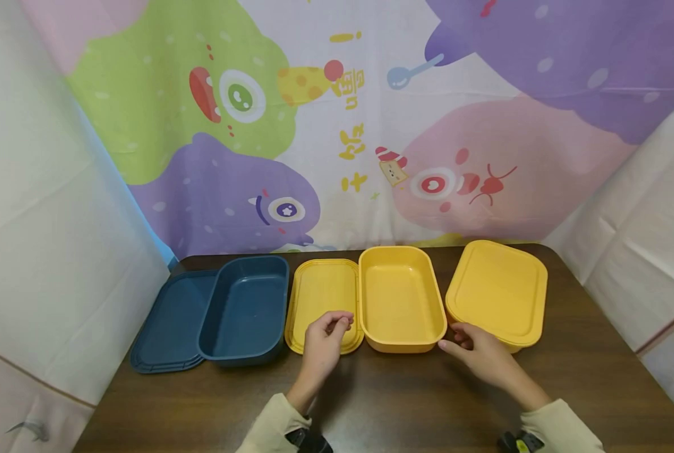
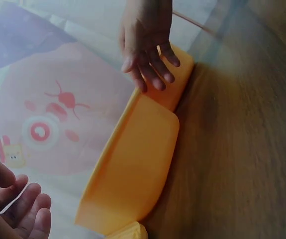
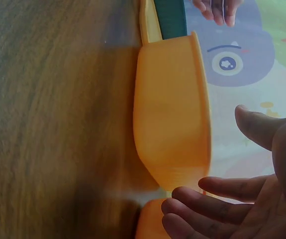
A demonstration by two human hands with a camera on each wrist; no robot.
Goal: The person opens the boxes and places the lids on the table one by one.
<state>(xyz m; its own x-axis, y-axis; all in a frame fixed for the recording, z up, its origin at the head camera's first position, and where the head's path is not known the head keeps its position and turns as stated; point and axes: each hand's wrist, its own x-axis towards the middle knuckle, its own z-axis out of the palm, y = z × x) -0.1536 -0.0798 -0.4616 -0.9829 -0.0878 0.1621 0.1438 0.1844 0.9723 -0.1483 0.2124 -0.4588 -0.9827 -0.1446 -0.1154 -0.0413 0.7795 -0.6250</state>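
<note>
In the head view an uncovered yellow box [image 1: 401,296] stands mid-table, its inside bare. A flat yellow lid [image 1: 320,283] lies just left of it. My left hand [image 1: 326,343] hangs over the near part of that lid, fingers loosely bent and holding nothing. By the box's near right corner is my right hand [image 1: 481,353], also holding nothing. In the right wrist view the fingers [image 3: 222,204] of that hand are spread apart at the box's end. To its right stands a second yellow box with its lid [image 1: 498,292] on.
An uncovered dark blue box [image 1: 246,308] stands on the left, overlapping a dark blue lid [image 1: 169,324]. All rest on a brown wooden table [image 1: 393,402]. A cartoon-printed cloth [image 1: 359,214] hangs behind the table, with white cloth at both sides.
</note>
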